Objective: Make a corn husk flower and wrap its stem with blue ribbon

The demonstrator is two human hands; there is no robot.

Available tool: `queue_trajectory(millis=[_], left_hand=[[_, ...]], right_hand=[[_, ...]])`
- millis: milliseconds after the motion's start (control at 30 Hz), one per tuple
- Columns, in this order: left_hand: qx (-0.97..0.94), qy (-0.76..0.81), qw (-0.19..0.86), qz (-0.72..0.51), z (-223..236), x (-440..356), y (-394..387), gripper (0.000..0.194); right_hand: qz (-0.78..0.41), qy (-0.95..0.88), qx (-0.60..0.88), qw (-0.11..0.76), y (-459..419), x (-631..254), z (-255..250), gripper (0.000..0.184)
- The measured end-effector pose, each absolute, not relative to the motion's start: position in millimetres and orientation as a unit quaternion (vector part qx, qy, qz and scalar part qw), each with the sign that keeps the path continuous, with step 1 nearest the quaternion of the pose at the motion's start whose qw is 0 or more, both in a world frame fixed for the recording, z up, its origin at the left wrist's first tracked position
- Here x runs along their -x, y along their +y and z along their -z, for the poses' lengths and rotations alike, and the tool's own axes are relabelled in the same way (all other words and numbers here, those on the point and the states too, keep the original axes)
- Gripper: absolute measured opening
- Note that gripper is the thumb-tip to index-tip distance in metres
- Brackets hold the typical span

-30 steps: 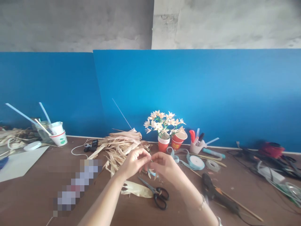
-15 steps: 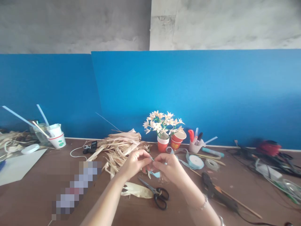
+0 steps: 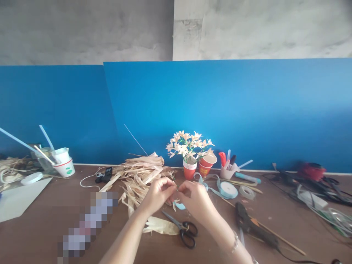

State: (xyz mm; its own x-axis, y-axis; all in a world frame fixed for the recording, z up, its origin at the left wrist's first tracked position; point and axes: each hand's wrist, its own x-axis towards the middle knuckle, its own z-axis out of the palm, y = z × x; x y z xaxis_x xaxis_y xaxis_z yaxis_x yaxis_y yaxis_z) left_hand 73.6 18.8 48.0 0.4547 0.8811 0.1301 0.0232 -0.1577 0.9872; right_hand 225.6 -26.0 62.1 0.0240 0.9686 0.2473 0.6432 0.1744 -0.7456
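Observation:
My left hand (image 3: 158, 193) and my right hand (image 3: 194, 198) meet over the brown table (image 3: 41, 227), fingertips pinched together. Between them is a thin wire stem (image 3: 136, 139) that slants up to the left, with a small husk flower and a scrap of light blue ribbon (image 3: 179, 205) hanging below the fingers. Black scissors (image 3: 183, 228) and a cut husk piece (image 3: 161, 226) lie just under my hands. A heap of dried corn husks (image 3: 139, 170) lies behind my left hand.
Two red cups with husk flowers (image 3: 192, 152) stand at the blue board. A ribbon roll (image 3: 228, 190), tape roll (image 3: 246, 192), pen cup (image 3: 228, 169), glue gun (image 3: 254, 227) and cables (image 3: 316, 187) are on the right. A white cup (image 3: 64, 165) and paper sheet (image 3: 19, 198) are at the left.
My hands stay pinched together on the stem and shift slightly. The wire's free end has swung: lower half a second ago, raised again now. The view has drifted a little right.

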Motion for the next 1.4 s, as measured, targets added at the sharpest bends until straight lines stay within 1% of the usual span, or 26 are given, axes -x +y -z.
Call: queue_trajectory(millis=[33, 100, 167, 300, 367, 400, 467, 600, 667, 800, 900, 1000, 1133, 1200, 1267, 1333, 1400], left_hand=[[-0.647, 0.353, 0.552, -0.391, -47, -75, 19, 0.022], [-0.635, 0.361, 0.565, -0.383, -46, -76, 20, 0.023], [-0.626, 0.359, 0.584, -0.371, -47, -76, 20, 0.025], [-0.638, 0.343, 0.597, -0.344, -50, -71, 17, 0.024], [-0.653, 0.346, 0.585, -0.334, -52, -69, 16, 0.024], [-0.660, 0.348, 0.578, -0.331, -53, -68, 17, 0.024], [-0.666, 0.361, 0.559, -0.338, -52, -69, 17, 0.026], [-0.659, 0.396, 0.527, -0.362, -46, -76, 19, 0.023], [-0.648, 0.397, 0.526, -0.382, -44, -80, 19, 0.022], [-0.626, 0.399, 0.533, -0.407, -43, -84, 19, 0.023], [-0.624, 0.389, 0.536, -0.416, -45, -83, 19, 0.024], [-0.625, 0.367, 0.557, -0.405, -46, -80, 21, 0.023], [-0.637, 0.360, 0.555, -0.396, -50, -75, 20, 0.023], [-0.646, 0.342, 0.553, -0.400, -53, -74, 18, 0.023], [-0.652, 0.319, 0.556, -0.405, -55, -73, 15, 0.023], [-0.654, 0.306, 0.562, -0.404, -56, -73, 13, 0.023], [-0.653, 0.312, 0.563, -0.399, -55, -74, 13, 0.023]], right_hand=[[-0.189, -0.676, 0.605, 0.375, -26, -225, -62, 0.013], [-0.199, -0.681, 0.596, 0.375, -25, -227, -60, 0.016], [-0.278, -0.658, 0.583, 0.387, -24, -230, -60, 0.016], [-0.504, -0.598, 0.490, 0.384, -22, -238, -65, 0.020], [-0.566, -0.583, 0.454, 0.366, -22, -240, -68, 0.022], [-0.573, -0.579, 0.457, 0.359, -22, -240, -69, 0.023], [-0.531, -0.581, 0.500, 0.362, -22, -238, -69, 0.020], [-0.281, -0.631, 0.613, 0.384, -22, -230, -62, 0.008], [-0.186, -0.665, 0.619, 0.374, -22, -228, -60, 0.010], [-0.093, -0.700, 0.607, 0.365, -23, -229, -63, 0.015], [-0.078, -0.699, 0.612, 0.362, -23, -230, -64, 0.015], [-0.156, -0.678, 0.612, 0.377, -23, -231, -62, 0.015], [-0.354, -0.619, 0.574, 0.402, -22, -233, -65, 0.020], [-0.455, -0.597, 0.528, 0.397, -22, -236, -70, 0.026], [-0.527, -0.583, 0.486, 0.383, -23, -239, -75, 0.030], [-0.546, -0.582, 0.473, 0.374, -24, -240, -77, 0.030], [-0.507, -0.596, 0.496, 0.377, -24, -238, -75, 0.026]])
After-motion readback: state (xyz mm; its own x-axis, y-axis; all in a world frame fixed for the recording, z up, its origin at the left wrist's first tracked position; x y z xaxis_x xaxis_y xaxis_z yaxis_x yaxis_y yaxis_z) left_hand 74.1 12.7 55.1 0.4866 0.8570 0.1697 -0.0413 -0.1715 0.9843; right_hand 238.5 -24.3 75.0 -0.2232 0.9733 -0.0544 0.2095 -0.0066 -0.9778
